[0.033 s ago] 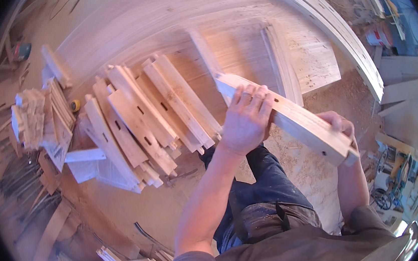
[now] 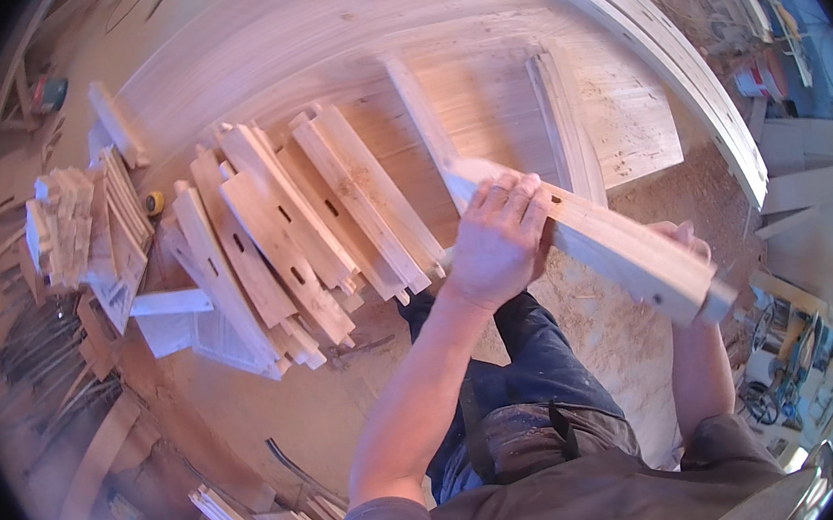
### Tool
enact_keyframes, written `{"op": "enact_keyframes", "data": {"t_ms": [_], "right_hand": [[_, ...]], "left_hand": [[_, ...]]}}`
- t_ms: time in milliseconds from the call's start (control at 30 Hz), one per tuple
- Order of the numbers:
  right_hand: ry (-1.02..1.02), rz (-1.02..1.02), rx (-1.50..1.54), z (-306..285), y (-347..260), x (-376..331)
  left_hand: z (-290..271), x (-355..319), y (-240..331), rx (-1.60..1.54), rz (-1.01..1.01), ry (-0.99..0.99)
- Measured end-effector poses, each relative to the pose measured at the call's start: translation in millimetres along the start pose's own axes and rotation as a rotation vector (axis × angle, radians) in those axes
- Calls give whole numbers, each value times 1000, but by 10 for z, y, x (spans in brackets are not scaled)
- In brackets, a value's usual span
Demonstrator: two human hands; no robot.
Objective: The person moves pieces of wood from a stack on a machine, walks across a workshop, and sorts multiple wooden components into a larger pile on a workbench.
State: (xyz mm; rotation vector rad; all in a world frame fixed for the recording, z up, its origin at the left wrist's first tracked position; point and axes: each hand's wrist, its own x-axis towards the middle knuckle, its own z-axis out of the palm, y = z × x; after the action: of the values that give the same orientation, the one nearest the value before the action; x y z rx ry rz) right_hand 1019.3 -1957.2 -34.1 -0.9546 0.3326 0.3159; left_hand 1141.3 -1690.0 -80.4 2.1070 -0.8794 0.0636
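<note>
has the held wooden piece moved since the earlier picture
Yes, slightly: the right-hand end of the held wooden piece has shifted a little rightward, judged against the flat pale board beyond it.

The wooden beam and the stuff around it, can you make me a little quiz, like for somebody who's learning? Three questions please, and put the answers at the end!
1. True or false: the left hand and the right hand are both on the wooden beam.

2. Pick one. In the picture, where is the row of slotted wooden pieces?
A. Left of the wooden beam
B. Right of the wooden beam
C. On the person's lap

3. Fill in the colour: between the stack of wood and the row is a small round thing coloured black and ____.

Key: 1. True. 2. A. 3. Yellow.
</note>
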Motion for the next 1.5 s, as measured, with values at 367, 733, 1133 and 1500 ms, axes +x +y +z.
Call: {"op": "enact_keyframes", "data": {"t_ms": [367, 733, 1133, 1500], "right_hand": [[457, -56, -1042, 766, 1618, 322], [499, -148, -1446, -484, 1351, 1527], [339, -206, -1077, 771, 1857, 1058], [-31, 362, -283, 1045, 1947, 1462]], "left_hand": [[705, -398, 154, -657, -1060, 254], [1246, -1830, -551, -1421, -1918, 780], [1348, -1756, -666, -1718, -1473, 983], [519, -1648, 323, -812, -1232, 486]]}}
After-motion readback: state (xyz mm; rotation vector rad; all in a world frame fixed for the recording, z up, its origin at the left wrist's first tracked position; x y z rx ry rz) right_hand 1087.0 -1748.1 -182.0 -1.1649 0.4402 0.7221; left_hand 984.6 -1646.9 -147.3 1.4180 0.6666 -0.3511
